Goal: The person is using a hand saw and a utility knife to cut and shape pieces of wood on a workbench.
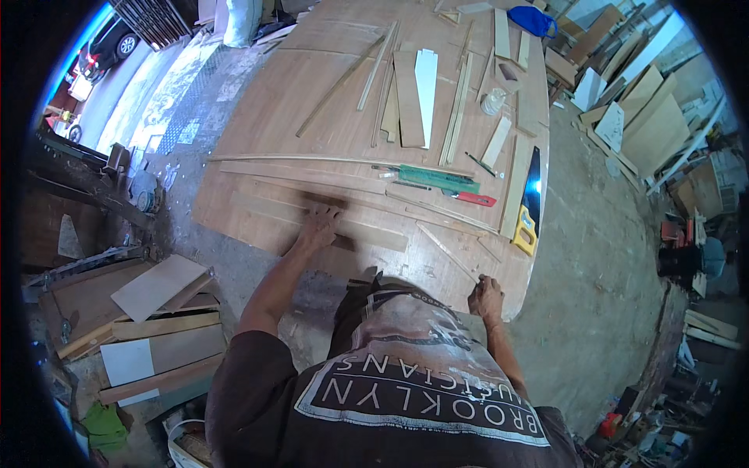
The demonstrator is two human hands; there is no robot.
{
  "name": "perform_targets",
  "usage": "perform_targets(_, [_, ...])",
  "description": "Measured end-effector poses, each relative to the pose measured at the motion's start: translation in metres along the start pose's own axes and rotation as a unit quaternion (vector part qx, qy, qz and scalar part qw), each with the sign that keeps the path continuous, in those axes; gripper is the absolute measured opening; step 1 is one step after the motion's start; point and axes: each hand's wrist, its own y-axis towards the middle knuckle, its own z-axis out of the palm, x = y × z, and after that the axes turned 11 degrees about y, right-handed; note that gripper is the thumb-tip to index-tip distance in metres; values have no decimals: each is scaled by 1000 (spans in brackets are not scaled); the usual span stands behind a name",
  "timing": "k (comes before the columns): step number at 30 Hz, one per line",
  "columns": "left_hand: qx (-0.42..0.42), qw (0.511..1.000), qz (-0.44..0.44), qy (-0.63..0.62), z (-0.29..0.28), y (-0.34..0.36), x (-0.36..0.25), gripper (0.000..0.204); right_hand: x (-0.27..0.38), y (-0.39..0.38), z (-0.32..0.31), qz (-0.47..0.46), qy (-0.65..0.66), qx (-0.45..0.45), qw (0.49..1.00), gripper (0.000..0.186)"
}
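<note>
My left hand [320, 225] rests on a flat wooden strip [370, 234] near the table's front edge, its fingers apart over the wood. Toward the right front corner, my right hand [489, 299] is closed, with its fingers curled. What it holds, if anything, is too small to make out. A thin wooden stick [447, 251] runs slantwise across the table, one end close to the right fingertips. Farther in lie a red utility knife [472, 199], a green strip-like piece [437, 179] and a dark pencil-like tool [480, 163].
A handsaw with a yellow handle [525, 232] lies along the table's right edge. Several wood strips, a white panel [425, 90], a clear jar [493, 101] and a blue bag [532, 21] occupy the far part. Stacked offcuts [160, 288] stand at the left; boards [651, 117] lean at the right.
</note>
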Motion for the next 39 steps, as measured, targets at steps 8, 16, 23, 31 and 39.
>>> perform_targets(8, [-109, 992, -31, 54, 28, -10, -1, 47, 8, 14, 2, 52, -30, 11, 998, 20])
perform_targets(16, [-164, 976, -123, 73, -44, -22, 12, 43, 2, 7, 2, -19, -12, -16, 1000, 18])
perform_targets(23, [-100, 958, -267, 13, -96, -36, 82, 52, 3, -4, -6, -38, 111, 19, 993, 22])
perform_targets(31, [-26, 949, -314, 35, -112, 65, 214, 49, 55, -42, -16, 15, 203, -81, 976, 16])
perform_targets(39, [35, 936, -349, -30, -91, 215, 324, 59, 183, -81, 46, 229, 284, -186, 912, 13])
